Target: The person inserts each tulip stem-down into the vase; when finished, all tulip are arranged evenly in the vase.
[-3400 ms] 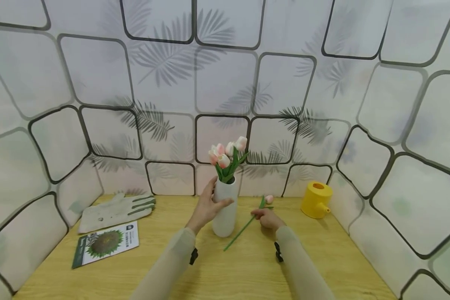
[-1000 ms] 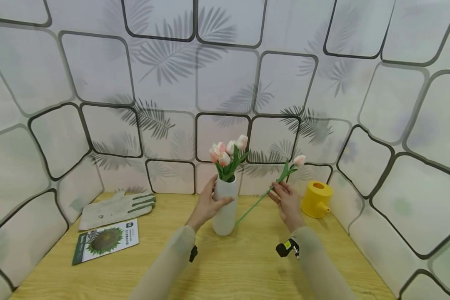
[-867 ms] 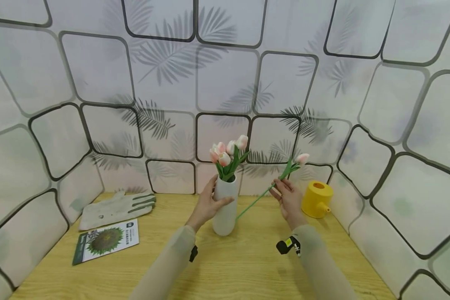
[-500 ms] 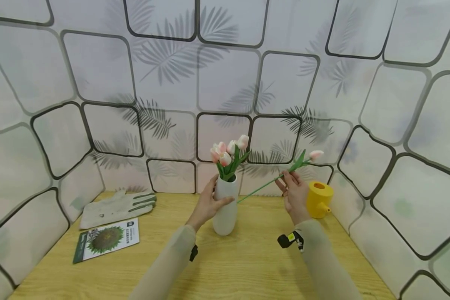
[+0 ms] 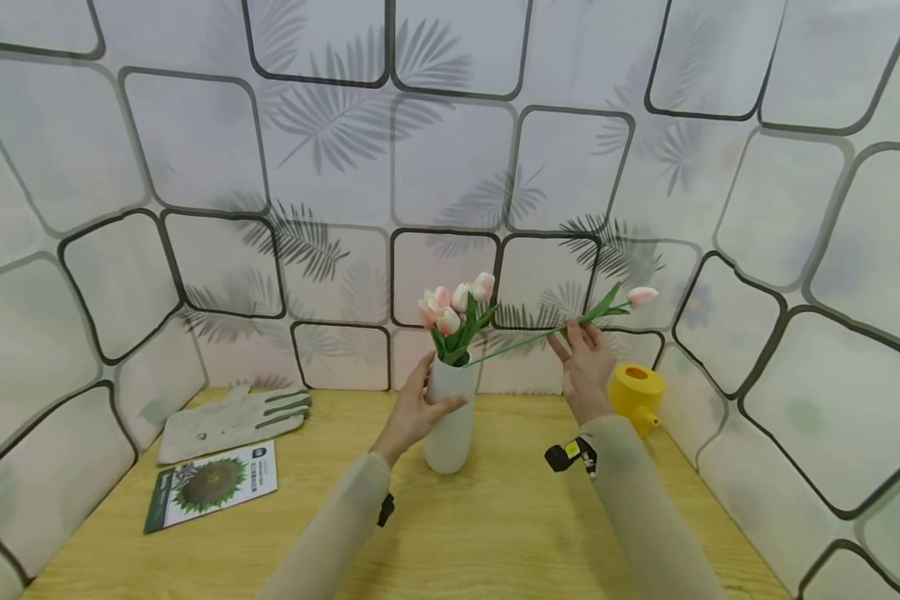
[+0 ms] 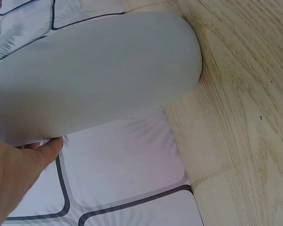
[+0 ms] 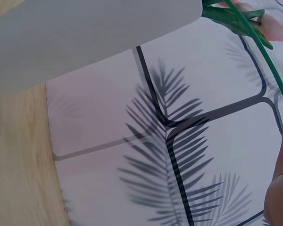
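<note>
A tall white vase (image 5: pixel 450 429) stands upright on the table, holding several pale pink tulips (image 5: pixel 447 321). My left hand (image 5: pixel 408 417) grips its left side, thumb across the front; the left wrist view shows the vase wall (image 6: pixel 113 70) beside the hand (image 6: pixel 12 179). To the right, my right hand (image 5: pixel 588 367) pinches a single tulip (image 5: pixel 642 296) by its green stem, below the leaves. This tulip leans with its bloom to the right and its stem end close to the vase's mouth. In the right wrist view the stem (image 7: pixel 264 49) crosses in front of the vase's flowers.
A yellow watering can (image 5: pixel 636 392) stands behind the right forearm, partly covered by it. On the left lie pale work gloves (image 5: pixel 232 421) and a seed packet (image 5: pixel 213 486) with a flower picture. Patterned walls (image 5: pixel 450 167) close in the wooden table (image 5: pixel 487 542) behind and at both sides.
My right hand has raised the single tulip from the table and carried it up and rightward, its stem end rising along the vase to near the mouth. The left hand keeps its hold.
</note>
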The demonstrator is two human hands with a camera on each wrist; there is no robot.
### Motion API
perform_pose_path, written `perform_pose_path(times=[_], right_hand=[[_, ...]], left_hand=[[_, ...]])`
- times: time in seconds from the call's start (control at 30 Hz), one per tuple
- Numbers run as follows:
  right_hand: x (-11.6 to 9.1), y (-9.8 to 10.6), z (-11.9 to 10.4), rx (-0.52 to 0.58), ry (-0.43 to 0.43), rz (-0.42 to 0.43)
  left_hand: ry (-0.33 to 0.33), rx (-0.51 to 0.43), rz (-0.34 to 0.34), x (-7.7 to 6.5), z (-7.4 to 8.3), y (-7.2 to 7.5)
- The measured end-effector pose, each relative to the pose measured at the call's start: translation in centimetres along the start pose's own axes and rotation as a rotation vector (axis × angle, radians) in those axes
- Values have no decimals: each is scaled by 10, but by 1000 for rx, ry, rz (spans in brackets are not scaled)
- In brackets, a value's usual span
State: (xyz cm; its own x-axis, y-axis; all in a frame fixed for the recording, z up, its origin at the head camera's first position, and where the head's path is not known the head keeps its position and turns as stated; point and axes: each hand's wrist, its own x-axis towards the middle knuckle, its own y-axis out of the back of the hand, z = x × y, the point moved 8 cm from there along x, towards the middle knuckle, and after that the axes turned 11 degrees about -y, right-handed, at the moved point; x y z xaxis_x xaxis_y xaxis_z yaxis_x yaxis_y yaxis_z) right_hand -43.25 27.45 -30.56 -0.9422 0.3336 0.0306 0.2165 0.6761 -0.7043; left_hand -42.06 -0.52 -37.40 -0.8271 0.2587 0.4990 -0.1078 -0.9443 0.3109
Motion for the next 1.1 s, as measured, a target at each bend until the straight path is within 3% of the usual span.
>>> perform_pose_path(times=[0.3,0.77,1.1], right_hand=[[1,-24,-8,-109,77,-42],[-8,-71,-6,-305,203,-255],[-18,-83,22,-407,152,-322]], left_hand=[[-19,0,-1,1,0,-1],[-12,0,2,1,1,1],[-6,-17,2,1,1,0]])
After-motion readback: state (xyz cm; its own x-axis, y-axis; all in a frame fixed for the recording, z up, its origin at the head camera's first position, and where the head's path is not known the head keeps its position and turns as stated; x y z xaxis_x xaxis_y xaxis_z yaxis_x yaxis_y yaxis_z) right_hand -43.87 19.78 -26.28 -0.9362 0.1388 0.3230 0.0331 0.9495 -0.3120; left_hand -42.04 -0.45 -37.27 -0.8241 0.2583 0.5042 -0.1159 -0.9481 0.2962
